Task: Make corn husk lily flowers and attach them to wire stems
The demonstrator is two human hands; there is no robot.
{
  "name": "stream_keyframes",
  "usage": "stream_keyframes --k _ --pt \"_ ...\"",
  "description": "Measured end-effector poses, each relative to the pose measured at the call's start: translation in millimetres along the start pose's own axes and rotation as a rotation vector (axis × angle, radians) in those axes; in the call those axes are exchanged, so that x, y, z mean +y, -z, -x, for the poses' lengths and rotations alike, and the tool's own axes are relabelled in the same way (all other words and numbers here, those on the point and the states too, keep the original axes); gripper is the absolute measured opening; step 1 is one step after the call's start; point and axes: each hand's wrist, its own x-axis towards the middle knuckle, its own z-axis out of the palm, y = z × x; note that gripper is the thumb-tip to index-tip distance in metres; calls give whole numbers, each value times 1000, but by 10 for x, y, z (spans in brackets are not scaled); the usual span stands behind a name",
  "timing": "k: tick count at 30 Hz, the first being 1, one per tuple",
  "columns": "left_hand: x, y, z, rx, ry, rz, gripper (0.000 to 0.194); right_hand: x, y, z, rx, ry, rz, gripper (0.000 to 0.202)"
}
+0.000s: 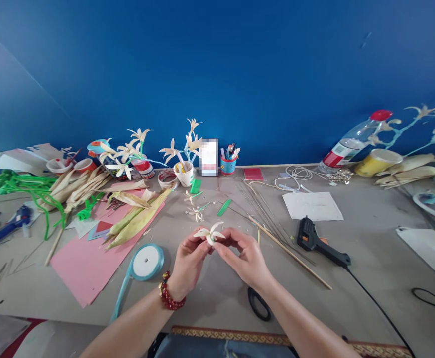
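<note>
A cream husk flower [210,233] with curved petals is pinched between both hands above the front middle of the table. My left hand [188,258], with red beads at the wrist, is closed on its left side. My right hand [246,253] grips it from the right, thumb and fingertips together. The flower's stem side is hidden by the fingers. Beyond the hands lie two small husk flowers [195,213] and a green strip [224,207]. A roll of light-blue ribbon [147,261] rests left of my left hand. Black scissor handles [259,303] show below my right wrist.
A black glue gun [320,243] with a trailing cord lies right, past a wooden stick [292,253] and thin wires. Corn husks [137,221] lie on pink paper [90,258] at left. Cups with flowers [183,174] and a tilted bottle [348,144] stand along the blue wall.
</note>
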Motion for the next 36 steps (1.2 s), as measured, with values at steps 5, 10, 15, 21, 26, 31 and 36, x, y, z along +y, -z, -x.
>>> stream_keyframes --k 5,10,15,21,26,31,36 --pt "5 -7 0 5 21 8 8 5 4 -15 -35 -19 -112 12" --pt "4 4 20 2 19 -12 11 -13 -6 -5 -29 -2 -89 14" --pt "-37 40 21 -8 -23 -24 9 -5 -14 3 -22 -10 -69 14" --pt "-21 8 7 -21 -20 -3 13 57 -28 -7 -17 -31 -76 18" --pt "-6 12 12 -30 12 2 8 27 -49 -37 -76 -118 -321 23" --pt "-2 24 14 -50 4 12 4 -13 -58 -63 -136 -216 -517 31" --pt "9 13 14 -72 -2 35 3 -10 -52 -62 -142 -236 -571 30"
